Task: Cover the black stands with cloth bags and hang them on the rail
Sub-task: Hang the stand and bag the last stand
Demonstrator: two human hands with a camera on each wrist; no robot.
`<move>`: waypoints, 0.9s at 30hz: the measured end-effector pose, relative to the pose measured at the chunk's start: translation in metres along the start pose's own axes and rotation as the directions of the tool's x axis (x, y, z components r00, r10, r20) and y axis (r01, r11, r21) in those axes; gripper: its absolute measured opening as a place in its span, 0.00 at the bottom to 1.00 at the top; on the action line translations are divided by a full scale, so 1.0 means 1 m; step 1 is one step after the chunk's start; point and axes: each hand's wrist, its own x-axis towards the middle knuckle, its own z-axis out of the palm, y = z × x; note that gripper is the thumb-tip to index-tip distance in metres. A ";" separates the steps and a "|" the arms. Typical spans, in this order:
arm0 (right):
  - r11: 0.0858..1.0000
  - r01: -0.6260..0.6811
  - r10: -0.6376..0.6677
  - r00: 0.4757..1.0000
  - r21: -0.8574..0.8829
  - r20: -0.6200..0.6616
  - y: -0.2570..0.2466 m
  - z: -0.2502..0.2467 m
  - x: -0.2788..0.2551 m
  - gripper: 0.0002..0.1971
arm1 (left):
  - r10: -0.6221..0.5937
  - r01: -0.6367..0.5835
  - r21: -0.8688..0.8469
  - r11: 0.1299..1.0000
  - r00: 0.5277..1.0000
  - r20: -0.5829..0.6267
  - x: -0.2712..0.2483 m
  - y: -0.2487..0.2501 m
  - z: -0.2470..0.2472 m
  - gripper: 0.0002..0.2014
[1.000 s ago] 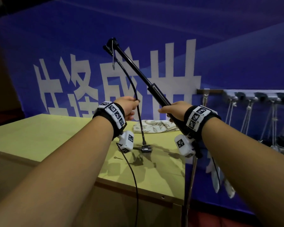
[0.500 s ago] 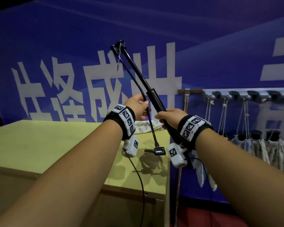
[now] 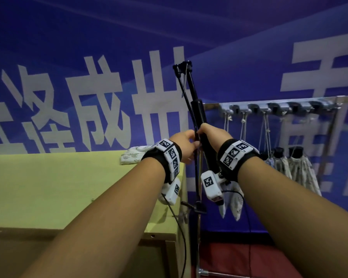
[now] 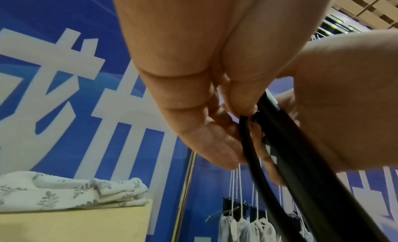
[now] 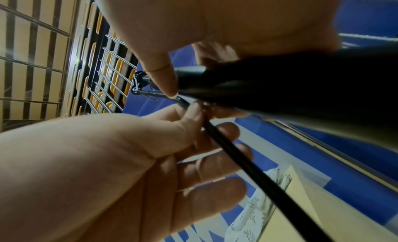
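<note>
I hold a black stand (image 3: 198, 111) almost upright in front of me, its top joint (image 3: 182, 64) high against the blue wall. My right hand (image 3: 207, 131) grips the thick tube (image 5: 280, 85). My left hand (image 3: 189, 141) pinches the thin black leg (image 4: 247, 143) close against the tube, and the leg's foot (image 3: 199, 207) hangs below my wrists. A folded leaf-print cloth bag (image 3: 133, 155) lies at the back of the table, also in the left wrist view (image 4: 64, 191). The rail (image 3: 279, 106) runs along the wall to the right.
Several bag-covered stands (image 3: 297, 167) hang by strings from the rail's hooks. More white patterned cloth (image 3: 233, 201) hangs below my right wrist. The yellow-green table (image 3: 68, 187) is on my left, its right edge beside a metal post (image 3: 198, 247).
The stand has swung from a leftward slant to nearly upright. The thin leg has closed in against the tube and my hands have come together. My view has turned right toward the rail.
</note>
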 end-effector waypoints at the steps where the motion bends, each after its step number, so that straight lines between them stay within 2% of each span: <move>1: 1.000 0.001 -0.001 1.000 -0.008 -0.016 0.002 -0.006 0.001 0.12 | 0.013 -0.013 0.021 1.000 1.000 0.003 0.002 0.000 0.008 0.03; 7: 0.998 0.037 -0.043 0.991 -0.051 -0.125 0.022 -0.035 0.011 0.16 | 0.027 -0.031 0.077 0.997 0.998 0.048 0.010 -0.007 0.054 0.01; 11: 0.996 0.069 -0.060 0.982 0.049 -0.179 0.042 -0.048 0.020 0.30 | 0.047 -0.052 0.050 0.997 0.994 0.100 0.019 -0.012 0.084 0.05; 14: 0.988 0.105 -0.083 0.979 0.110 -0.187 0.053 -0.055 0.025 0.21 | 0.029 -0.036 0.045 0.998 0.987 0.156 0.028 -0.019 0.102 0.08; 22: 0.977 0.061 -0.030 0.988 0.207 -0.149 0.082 -0.064 0.038 0.22 | -0.008 -0.013 0.089 0.996 0.971 0.237 0.043 -0.040 0.130 0.13; 25: 0.974 0.042 -0.011 0.991 0.224 -0.134 0.096 -0.064 0.047 0.30 | -0.026 0.005 0.076 0.997 0.958 0.287 0.045 -0.042 0.134 0.11; 27: 0.970 0.037 -0.007 0.992 0.240 -0.125 0.106 -0.062 0.055 0.41 | -0.063 0.061 0.015 0.998 0.933 0.355 0.050 -0.046 0.138 0.12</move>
